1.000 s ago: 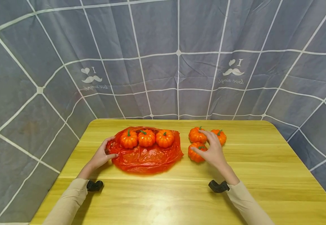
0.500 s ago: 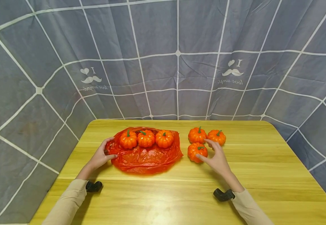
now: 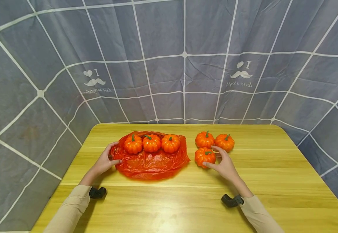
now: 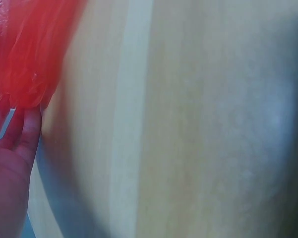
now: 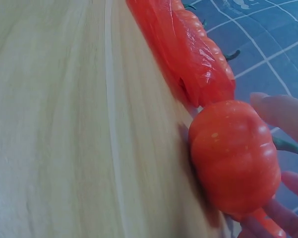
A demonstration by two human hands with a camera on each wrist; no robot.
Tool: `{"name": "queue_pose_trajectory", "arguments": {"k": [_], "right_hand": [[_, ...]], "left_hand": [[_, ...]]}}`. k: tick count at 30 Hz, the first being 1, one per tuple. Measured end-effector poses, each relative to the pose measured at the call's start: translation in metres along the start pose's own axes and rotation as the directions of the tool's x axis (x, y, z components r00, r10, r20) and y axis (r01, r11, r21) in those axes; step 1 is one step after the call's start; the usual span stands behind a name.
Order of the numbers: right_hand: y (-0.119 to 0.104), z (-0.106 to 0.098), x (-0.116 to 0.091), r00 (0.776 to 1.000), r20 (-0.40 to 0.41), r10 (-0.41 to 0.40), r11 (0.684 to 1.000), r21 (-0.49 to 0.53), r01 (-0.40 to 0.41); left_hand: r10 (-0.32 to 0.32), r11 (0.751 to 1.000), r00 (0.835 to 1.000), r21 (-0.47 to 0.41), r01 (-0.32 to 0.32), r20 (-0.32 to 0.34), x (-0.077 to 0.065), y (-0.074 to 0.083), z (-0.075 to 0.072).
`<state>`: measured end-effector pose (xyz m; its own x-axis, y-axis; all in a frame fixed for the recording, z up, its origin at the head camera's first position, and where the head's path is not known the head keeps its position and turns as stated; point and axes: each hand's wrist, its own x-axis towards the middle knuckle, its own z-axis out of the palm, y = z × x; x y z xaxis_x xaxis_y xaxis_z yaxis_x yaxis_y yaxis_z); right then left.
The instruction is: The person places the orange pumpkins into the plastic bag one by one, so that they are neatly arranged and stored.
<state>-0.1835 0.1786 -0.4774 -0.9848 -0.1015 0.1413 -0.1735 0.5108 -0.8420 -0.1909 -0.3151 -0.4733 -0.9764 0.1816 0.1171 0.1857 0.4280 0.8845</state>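
Note:
Three small orange pumpkins, including a middle one (image 3: 152,143), stand in a row at the back of a crumpled red plastic bag (image 3: 154,165). My left hand (image 3: 105,160) rests at the bag's left end, thumb and forefinger spread wide apart; in the left wrist view its fairly straight fingers (image 4: 27,131) meet the bag's edge. On the right, my right hand (image 3: 225,165) holds the nearest pumpkin (image 3: 204,157), its thumb on the front and fingers round the far right side. That pumpkin fills much of the right wrist view, its green stem (image 5: 286,145) pointing away.
Just behind the held pumpkin, two more pumpkins sit side by side, a left one (image 3: 205,139) and a right one (image 3: 225,143). All lie on a light wooden table (image 3: 169,207). A grey cloth with white lines (image 3: 169,77) hangs behind and beside it.
My right hand has come down from over the rear pumpkins toward me, and its thumb and fingers now lie round the nearest pumpkin. The left hand and bag have stayed in place.

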Motion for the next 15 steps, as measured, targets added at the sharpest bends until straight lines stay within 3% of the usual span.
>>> {"name": "queue_pose_trajectory", "arguments": {"k": [4, 15], "right_hand": [[-0.0013, 0.0014, -0.0005, 1.000, 0.008, 0.000, 1.000, 0.013, 0.000], [-0.0020, 0.0034, 0.0000, 1.000, 0.024, 0.010, 0.999, 0.038, -0.011]], "left_hand": [[-0.017, 1.000, 1.000, -0.011, 0.017, 0.010, 0.0005, -0.0009, -0.0005], [0.013, 1.000, 1.000, -0.025, -0.012, 0.009, 0.0002, 0.0015, -0.0004]]}}
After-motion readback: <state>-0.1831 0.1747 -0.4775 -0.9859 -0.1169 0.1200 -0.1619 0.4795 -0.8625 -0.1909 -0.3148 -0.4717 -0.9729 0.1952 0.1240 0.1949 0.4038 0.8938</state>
